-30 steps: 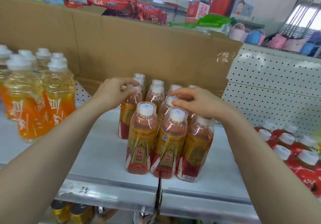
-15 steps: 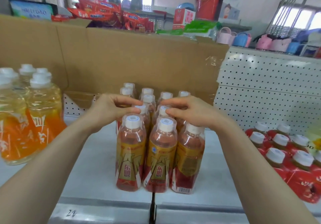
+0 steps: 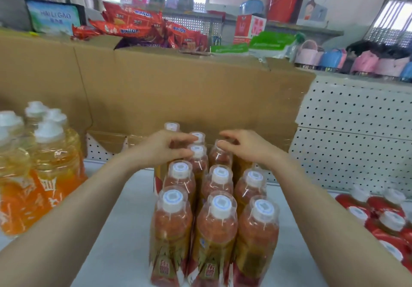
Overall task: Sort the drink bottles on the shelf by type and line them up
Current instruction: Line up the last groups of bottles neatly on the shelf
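Three columns of red-gold drink bottles [image 3: 214, 226] stand mid-shelf [image 3: 118, 231], running from the front edge toward the cardboard box [image 3: 178, 93] at the back. Left hand [image 3: 162, 148] and right hand [image 3: 247, 146] rest half-curled on the rear caps, gripping nothing firmly. Full bottles will likely be heavy, stiff, with slick sleeves; hold at the neck below the cap.

Both bare forearms reached from the near corners toward the far middle, converging. The left hand [image 3: 163, 149] lay palm down, fingers curled to the right with the thumb beneath them. The right hand [image 3: 247, 146] mirrored it, fingers bent leftward and loosely spread. The two sets of fingertips stood near each other, apart.
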`<state>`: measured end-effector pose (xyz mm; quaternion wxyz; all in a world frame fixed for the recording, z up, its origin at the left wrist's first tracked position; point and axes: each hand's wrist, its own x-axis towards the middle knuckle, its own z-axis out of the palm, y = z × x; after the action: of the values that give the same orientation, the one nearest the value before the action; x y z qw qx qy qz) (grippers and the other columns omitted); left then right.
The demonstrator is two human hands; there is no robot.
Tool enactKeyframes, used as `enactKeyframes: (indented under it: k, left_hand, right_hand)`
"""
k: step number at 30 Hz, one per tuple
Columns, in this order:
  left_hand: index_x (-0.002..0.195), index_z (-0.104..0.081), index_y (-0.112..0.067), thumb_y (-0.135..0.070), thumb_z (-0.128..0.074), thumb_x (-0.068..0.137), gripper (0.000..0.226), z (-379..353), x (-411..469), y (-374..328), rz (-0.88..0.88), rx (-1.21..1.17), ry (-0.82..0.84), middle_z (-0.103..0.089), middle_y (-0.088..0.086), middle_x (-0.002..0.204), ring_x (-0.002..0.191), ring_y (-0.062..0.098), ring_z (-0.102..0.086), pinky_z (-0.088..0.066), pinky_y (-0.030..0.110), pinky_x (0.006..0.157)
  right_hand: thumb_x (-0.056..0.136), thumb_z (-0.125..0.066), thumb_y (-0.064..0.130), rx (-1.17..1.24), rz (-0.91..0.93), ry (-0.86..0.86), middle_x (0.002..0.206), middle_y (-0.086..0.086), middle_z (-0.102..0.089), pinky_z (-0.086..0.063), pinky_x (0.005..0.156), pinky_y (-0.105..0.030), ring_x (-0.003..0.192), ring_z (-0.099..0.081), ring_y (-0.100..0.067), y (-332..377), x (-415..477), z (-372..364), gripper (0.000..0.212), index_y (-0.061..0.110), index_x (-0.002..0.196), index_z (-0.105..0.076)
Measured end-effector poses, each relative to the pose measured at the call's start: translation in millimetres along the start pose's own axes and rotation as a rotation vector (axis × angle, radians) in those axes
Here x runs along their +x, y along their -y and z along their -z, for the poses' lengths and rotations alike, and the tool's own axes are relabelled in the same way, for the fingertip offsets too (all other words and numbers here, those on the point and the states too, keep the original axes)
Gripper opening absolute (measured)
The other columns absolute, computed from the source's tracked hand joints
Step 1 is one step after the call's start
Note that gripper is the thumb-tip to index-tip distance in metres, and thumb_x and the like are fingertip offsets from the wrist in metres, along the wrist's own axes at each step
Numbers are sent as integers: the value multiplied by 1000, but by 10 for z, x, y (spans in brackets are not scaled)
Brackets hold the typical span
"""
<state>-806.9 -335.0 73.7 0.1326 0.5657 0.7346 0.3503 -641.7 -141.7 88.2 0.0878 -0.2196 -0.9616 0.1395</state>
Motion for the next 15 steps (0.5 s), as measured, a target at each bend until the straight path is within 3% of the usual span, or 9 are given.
enactKeyframes:
  k: [3,6,10,15]
  left_hand:
    - [132,-60,-35,-35,-69,88,45,-49,124,23,-2,34,59,-60,-15,132,113,-2,-57,-46,13,92]
    - [128,-63,-34,-33,-71,86,43,-81,140,80,-7,-39,35,-63,-14,127,112,-2,-59,-50,22,96]
    - [112,-66,-49,-28,-74,84,35,-64,129,71,-48,-35,13,-68,-18,118,106,-4,-62,-48,18,92]
    - [123,-66,-40,-30,-74,83,42,-13,60,133,-39,41,-12,-66,-23,117,100,-20,-56,-41,1,79]
  right_hand:
    - [98,-53,52,4,5,45,138,0,-60,-45,105,-40,124,-56,-20,-4,65,-36,52,25,142,-54]
    - [97,-57,50,5,48,22,113,2,-70,-51,93,-37,107,-64,-19,-48,-10,-23,39,23,124,-67]
    - [90,-61,58,30,65,43,98,5,-71,-54,87,-40,93,-65,-15,-16,-149,-30,35,29,109,-70]
    - [89,-63,59,73,98,19,97,13,-68,-54,81,-33,90,-63,-7,67,-214,-60,38,28,111,-69]
